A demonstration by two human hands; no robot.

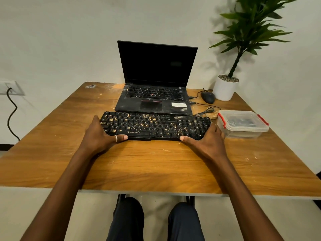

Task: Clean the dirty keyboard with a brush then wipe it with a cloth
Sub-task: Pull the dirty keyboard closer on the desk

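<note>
Gripping keyboard (pixel 156 125) ends w/ your left hand (pixel 99 134) & right hand (pixel 208 139), thumbs on front edge. Prob. light, rigid plastic; keep level, crumbs (pixel 149 117) loose.

Warm, fairly bright indoor light, even. Soft shadows from plant (pixel 250 32) fall on the wall (pixel 69 40), up beyond the right grip (pixel 206 141). Soft shadow on worktop (pixel 156 162) just nearside of left grip (pixel 99 136). Lettering on keyboard (pixel 156 125) between grips sharp. Frame edges bowed by wide lens, corners soft.
</note>
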